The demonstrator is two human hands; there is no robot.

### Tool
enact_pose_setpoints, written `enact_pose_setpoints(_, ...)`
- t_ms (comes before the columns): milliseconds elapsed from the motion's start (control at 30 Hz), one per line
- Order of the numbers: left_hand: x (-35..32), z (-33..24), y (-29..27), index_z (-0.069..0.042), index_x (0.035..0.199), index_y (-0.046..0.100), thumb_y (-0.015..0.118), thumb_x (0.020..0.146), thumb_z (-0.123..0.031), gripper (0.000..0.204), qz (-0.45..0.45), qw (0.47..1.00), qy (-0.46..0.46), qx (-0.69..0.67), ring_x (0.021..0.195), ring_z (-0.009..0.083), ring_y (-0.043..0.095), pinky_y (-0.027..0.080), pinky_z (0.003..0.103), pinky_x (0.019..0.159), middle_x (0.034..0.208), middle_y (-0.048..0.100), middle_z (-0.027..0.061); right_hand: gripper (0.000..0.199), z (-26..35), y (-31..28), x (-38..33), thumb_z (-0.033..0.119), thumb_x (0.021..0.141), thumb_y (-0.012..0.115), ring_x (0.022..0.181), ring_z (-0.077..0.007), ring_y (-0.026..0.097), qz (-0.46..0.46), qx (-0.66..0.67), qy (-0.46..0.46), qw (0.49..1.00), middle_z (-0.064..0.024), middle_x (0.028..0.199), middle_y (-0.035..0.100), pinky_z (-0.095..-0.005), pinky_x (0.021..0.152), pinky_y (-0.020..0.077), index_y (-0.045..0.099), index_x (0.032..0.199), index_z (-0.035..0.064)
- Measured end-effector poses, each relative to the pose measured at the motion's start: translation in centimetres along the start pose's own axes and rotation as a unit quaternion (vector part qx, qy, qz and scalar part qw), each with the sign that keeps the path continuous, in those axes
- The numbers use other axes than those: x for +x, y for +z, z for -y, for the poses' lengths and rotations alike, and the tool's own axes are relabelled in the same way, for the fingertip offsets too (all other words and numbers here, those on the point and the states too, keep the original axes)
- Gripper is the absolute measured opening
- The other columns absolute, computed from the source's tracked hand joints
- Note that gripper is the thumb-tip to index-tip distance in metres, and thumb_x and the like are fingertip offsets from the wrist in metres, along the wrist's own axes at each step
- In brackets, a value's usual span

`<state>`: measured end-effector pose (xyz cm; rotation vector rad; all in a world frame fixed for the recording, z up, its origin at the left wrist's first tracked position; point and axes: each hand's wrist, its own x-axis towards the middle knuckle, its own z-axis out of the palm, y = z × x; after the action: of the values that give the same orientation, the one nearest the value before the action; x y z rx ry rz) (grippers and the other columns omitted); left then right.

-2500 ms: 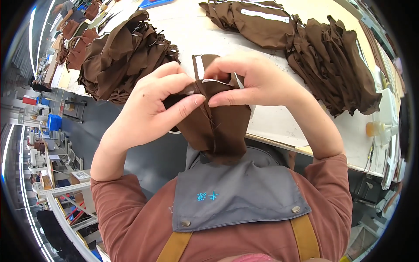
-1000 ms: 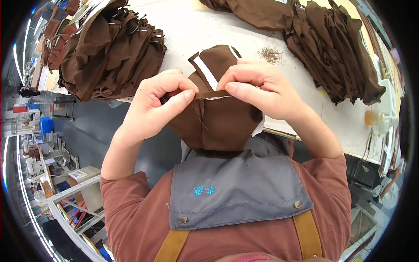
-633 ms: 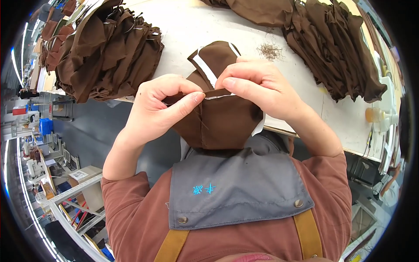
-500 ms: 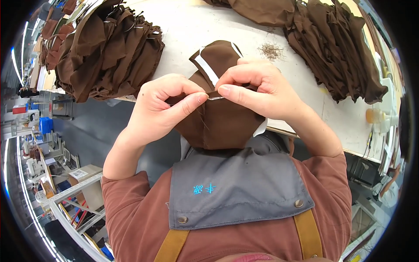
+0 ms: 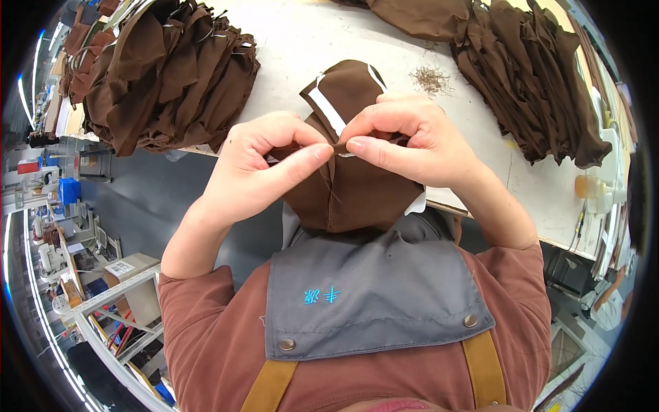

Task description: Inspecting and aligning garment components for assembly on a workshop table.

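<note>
A brown fabric piece (image 5: 367,196) with white strips along some edges hangs between my two hands, over the front edge of the table. My left hand (image 5: 274,161) pinches its upper edge between thumb and index finger. Close beside it, my right hand (image 5: 405,141) pinches the same edge, the thumbs almost meeting. A vertical seam with loose threads runs down the fabric below my left thumb. The far part of the piece, with a white strip (image 5: 328,106), lies on the pale table (image 5: 281,55). My other fingers partly hide the folded edge.
A big heap of brown fabric pieces (image 5: 171,82) sits at the table's left, overhanging its edge. Another brown stack (image 5: 532,82) lies at the right. Thread scraps (image 5: 431,79) are scattered between them. A bottle with amber liquid (image 5: 589,187) stands at the right edge. A metal-framed rack (image 5: 120,302) is at lower left.
My hands have drawn closer together along the fabric's edge, the left one moving slightly right. The cloth below has gathered into a fold at the seam.
</note>
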<state>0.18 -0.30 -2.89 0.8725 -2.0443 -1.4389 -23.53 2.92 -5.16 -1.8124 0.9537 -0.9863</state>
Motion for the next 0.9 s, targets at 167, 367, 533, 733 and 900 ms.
enact_pose_setpoints(167, -0.1, -0.6, 0.8, -0.002, 0.087, 0.067, 0.069, 0.088, -0.008, 0.007, -0.009, 0.999, -0.014, 0.044, 0.067, 0.0057, 0.049, 0.039, 0.022, 0.058, 0.075, 0.057, -0.0011, 0.014, 0.1, 0.0, -0.1, 0.018, 0.085, 0.067, 0.064, -0.0105, 0.056, 0.015, 0.002, 0.006, 1.000, -0.0030, 0.069, 0.062, -0.0264, 0.059, 0.0435, 0.070, 0.087, 0.0040)
enact_pose_setpoints(367, -0.1, 0.4, 0.8, -0.001, 0.083, 0.067, 0.069, 0.086, -0.006, 0.007, -0.025, 0.998, 0.023, 0.052, 0.064, 0.0061, 0.039, 0.031, 0.024, 0.056, 0.071, 0.050, -0.0026, 0.009, -0.3, -0.9, -0.6, 0.011, 0.084, 0.068, 0.067, -0.0087, 0.049, 0.052, -0.003, 0.043, 0.998, 0.0004, 0.072, 0.056, -0.0231, 0.060, 0.0375, 0.067, 0.085, 0.0024)
enact_pose_setpoints(533, 0.2, 0.4, 0.8, -0.001, 0.081, 0.067, 0.069, 0.087, -0.007, 0.009, -0.002, 0.999, -0.040, -0.037, 0.064, 0.0061, 0.040, 0.031, 0.024, 0.057, 0.070, 0.050, -0.0023, 0.011, -0.3, -1.1, -0.7, 0.012, 0.085, 0.068, 0.068, -0.0071, 0.050, 0.076, 0.043, 0.082, 0.993, 0.0006, 0.074, 0.058, -0.0224, 0.061, 0.0385, 0.066, 0.085, 0.0008)
enact_pose_setpoints(733, 0.4, 0.2, 0.8, 0.000, 0.085, 0.067, 0.067, 0.090, -0.010, 0.011, 0.024, 1.000, -0.008, -0.003, 0.068, 0.0055, 0.046, 0.036, 0.022, 0.060, 0.074, 0.055, -0.0015, 0.011, -0.3, -0.4, -0.7, 0.013, 0.087, 0.069, 0.067, -0.0079, 0.052, 0.055, 0.069, 0.090, 0.992, 0.0001, 0.073, 0.063, -0.0244, 0.061, 0.0413, 0.071, 0.090, 0.0019)
enact_pose_setpoints(900, 0.5, 0.6, 0.6, -0.001, 0.089, 0.067, 0.065, 0.091, -0.008, 0.007, 0.042, 0.988, -0.064, -0.135, 0.073, 0.0056, 0.051, 0.040, 0.022, 0.064, 0.082, 0.058, -0.0003, 0.016, -1.1, -0.9, -0.9, 0.020, 0.088, 0.067, 0.072, -0.0099, 0.054, 0.054, 0.018, 0.033, 0.998, -0.0012, 0.076, 0.061, -0.0262, 0.066, 0.0438, 0.071, 0.094, 0.0065)
